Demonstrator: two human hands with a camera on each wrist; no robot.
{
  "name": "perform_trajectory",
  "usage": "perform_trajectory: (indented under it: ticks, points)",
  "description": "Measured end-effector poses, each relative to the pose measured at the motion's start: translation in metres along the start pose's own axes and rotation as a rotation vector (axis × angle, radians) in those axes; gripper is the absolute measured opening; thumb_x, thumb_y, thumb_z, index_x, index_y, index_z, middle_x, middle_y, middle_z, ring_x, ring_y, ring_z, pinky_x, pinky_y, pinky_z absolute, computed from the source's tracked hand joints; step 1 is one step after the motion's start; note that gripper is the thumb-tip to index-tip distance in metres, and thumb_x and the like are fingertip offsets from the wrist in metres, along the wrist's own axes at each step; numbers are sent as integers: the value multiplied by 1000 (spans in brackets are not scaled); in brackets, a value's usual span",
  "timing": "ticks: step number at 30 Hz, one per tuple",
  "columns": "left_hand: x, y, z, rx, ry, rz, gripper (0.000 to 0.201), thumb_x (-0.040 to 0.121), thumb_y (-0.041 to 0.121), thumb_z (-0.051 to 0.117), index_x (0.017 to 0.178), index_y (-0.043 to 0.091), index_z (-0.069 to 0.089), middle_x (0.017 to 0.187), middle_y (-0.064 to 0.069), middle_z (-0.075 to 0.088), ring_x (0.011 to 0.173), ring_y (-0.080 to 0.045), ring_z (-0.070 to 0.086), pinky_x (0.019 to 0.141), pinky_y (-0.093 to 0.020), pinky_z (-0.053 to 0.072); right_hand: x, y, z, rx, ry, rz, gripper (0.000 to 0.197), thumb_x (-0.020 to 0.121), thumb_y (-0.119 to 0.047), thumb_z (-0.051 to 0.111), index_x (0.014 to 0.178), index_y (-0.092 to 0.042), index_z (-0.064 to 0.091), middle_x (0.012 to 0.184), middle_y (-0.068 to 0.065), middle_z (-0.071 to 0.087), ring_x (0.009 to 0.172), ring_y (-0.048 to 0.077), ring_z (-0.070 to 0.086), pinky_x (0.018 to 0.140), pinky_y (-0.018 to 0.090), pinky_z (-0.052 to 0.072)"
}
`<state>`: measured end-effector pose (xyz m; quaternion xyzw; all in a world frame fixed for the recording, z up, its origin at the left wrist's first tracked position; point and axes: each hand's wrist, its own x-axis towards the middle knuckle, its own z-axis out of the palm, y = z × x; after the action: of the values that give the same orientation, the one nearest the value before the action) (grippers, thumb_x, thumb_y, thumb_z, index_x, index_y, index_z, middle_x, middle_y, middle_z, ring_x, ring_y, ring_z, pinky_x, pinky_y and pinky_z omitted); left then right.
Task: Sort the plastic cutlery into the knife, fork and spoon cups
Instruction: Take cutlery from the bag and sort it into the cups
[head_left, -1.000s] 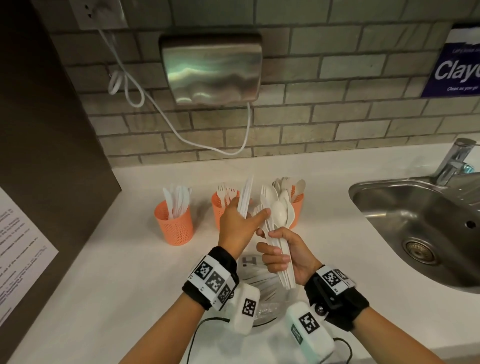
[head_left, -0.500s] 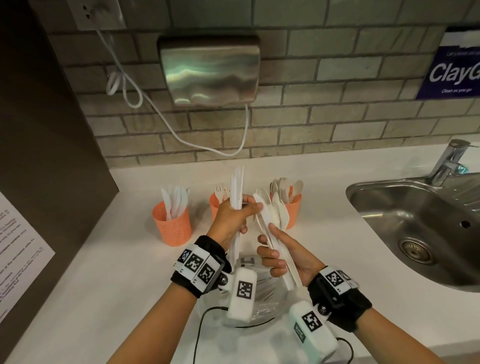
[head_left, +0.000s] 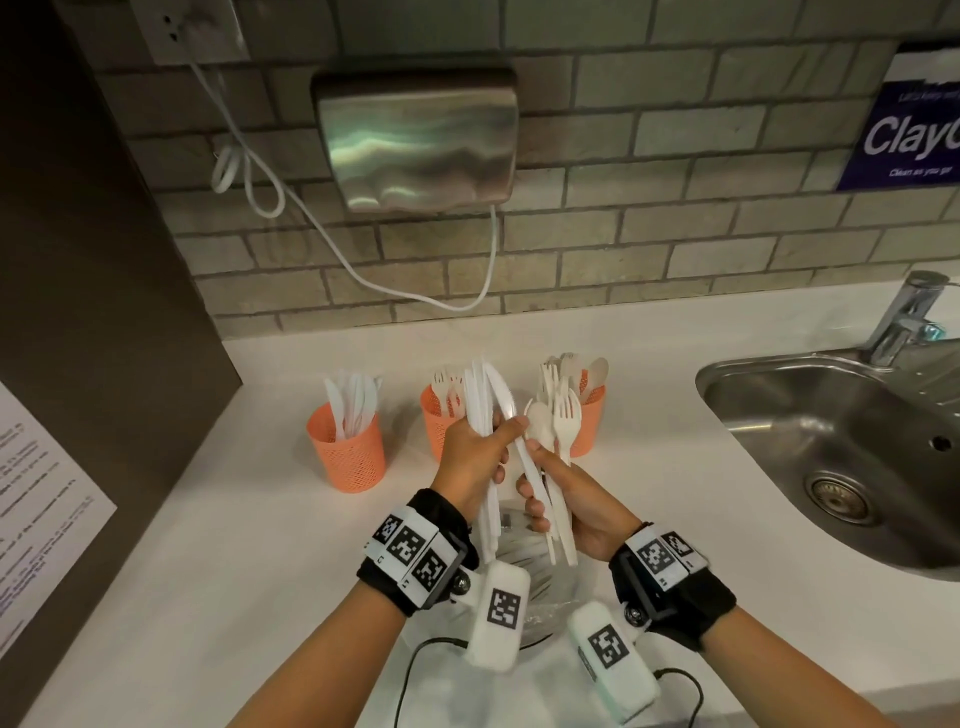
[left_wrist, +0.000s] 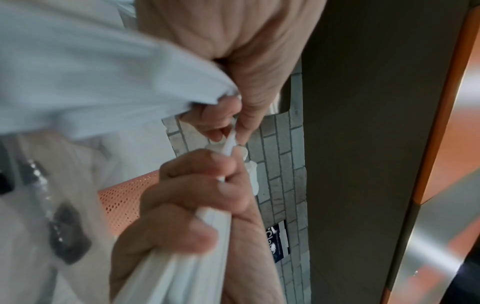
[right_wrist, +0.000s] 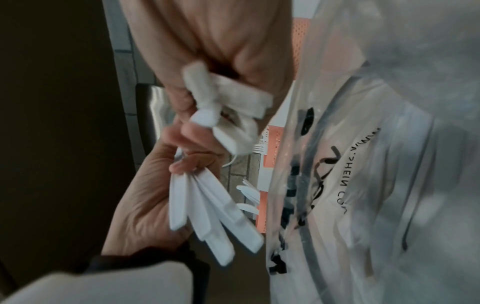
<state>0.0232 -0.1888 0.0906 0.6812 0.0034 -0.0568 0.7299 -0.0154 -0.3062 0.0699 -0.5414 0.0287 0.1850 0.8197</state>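
1. While both hands are raised above the counter, the left hand is wrapped round a bunch of white plastic knives, blades pointing up and handles hanging below the fist.
2. Right hand is curled round a mixed bunch of forks and spoons, heads up; one knife leans across from this bunch toward the left thumb, and the two hands touch there.
3. From the left wrist view, the fingers of the right hand are tight on the white handles; from the right wrist view the knife handles fan out below the left fist.
4. Clearance: the hands hang just in front of the middle and right cups, partly covering both; the left cup stands apart with open counter around it. A dark cabinet side bounds the counter on the left, a steel sink on the right.
5. Containers: three orange mesh cups stand in a row near the wall. Left cup holds knives, middle cup holds forks, right cup holds spoons.
6. A clear plastic bag with black print lies on the counter under the wrists.
7. Surface and room: white counter, grey brick wall, a steel wall-mounted unit with a white cord, a tap, and a blue sign.
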Motion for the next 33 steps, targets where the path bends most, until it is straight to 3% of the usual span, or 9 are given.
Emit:
perform_trajectory:
  ticks: [4, 6, 11, 14, 16, 21, 27, 30, 33]
  points:
    - [9, 6, -7, -34, 97, 71, 14, 95, 15, 50, 91, 4, 58, 63, -5, 60, 41, -8, 50, 37, -18, 38, 1, 2, -1, -80, 62, 41, 33, 93, -35, 48, 103, -5, 58, 70, 3, 69, 61, 15, 69, 53, 25, 57]
    - [18, 14, -18, -94, 172, 80, 17, 97, 17, 47, 88, 6, 56, 59, -3, 58, 38, -4, 52, 39, -18, 44, 1, 2, -2, -89, 81, 51, 25, 93, -32, 50, 97, -8, 55, 65, 2, 69, 55, 14, 68, 52, 25, 57]
    - [46, 44, -61, -406, 280, 46, 9, 94, 12, 51, 85, 12, 50, 48, 3, 46, 35, -9, 48, 40, -19, 46, 5, 0, -2, -61, 112, 52, 26, 92, -26, 55, 73, -16, 40, 42, -7, 37, 31, 4, 29, 34, 16, 30]
    - [69, 66, -93, -279, 446, 293, 6, 90, 10, 57, 85, 13, 54, 51, 6, 52, 35, -5, 46, 38, -18, 42, 9, -5, -2, -47, 97, 65, 21, 92, -28, 54, 78, -19, 41, 40, -9, 30, 30, 2, 25, 30, 13, 24]
    - [83, 80, -111, -208, 537, 423, 18, 88, 19, 63, 73, 15, 54, 43, 9, 52, 35, -5, 44, 41, -20, 41, 13, -9, -3, -26, 90, 83, 19, 91, -31, 54, 80, -20, 43, 41, -9, 28, 30, 2, 23, 30, 13, 22]
    - [107, 86, -142, -60, 599, 570, 38, 90, 32, 59, 57, 18, 47, 32, 9, 46, 33, -4, 44, 48, -26, 43, 24, -17, -5, 39, 53, 134, 22, 89, -35, 52, 78, -19, 43, 41, -9, 27, 30, 3, 23, 30, 14, 21]
    - [128, 36, -162, 56, 580, 409, 41, 88, 40, 59, 57, 16, 49, 35, 7, 51, 36, -3, 47, 53, -23, 43, 30, -19, -6, 114, 18, 158, 20, 78, -35, 55, 75, -17, 45, 43, -7, 28, 30, 4, 24, 30, 14, 21]
    - [133, 14, -166, 73, 581, 328, 44, 87, 41, 60, 53, 15, 49, 36, 7, 52, 43, -8, 50, 58, -25, 44, 33, -18, -7, 91, 44, 168, 19, 81, -32, 54, 75, -17, 44, 42, -7, 28, 29, 4, 23, 30, 14, 21]
    - [136, 0, -169, 94, 582, 316, 39, 86, 35, 63, 55, 16, 52, 44, 7, 54, 43, 0, 51, 60, -24, 44, 36, -16, -6, 34, 80, 164, 18, 90, -28, 49, 77, -17, 42, 42, -8, 28, 29, 3, 23, 30, 14, 21]
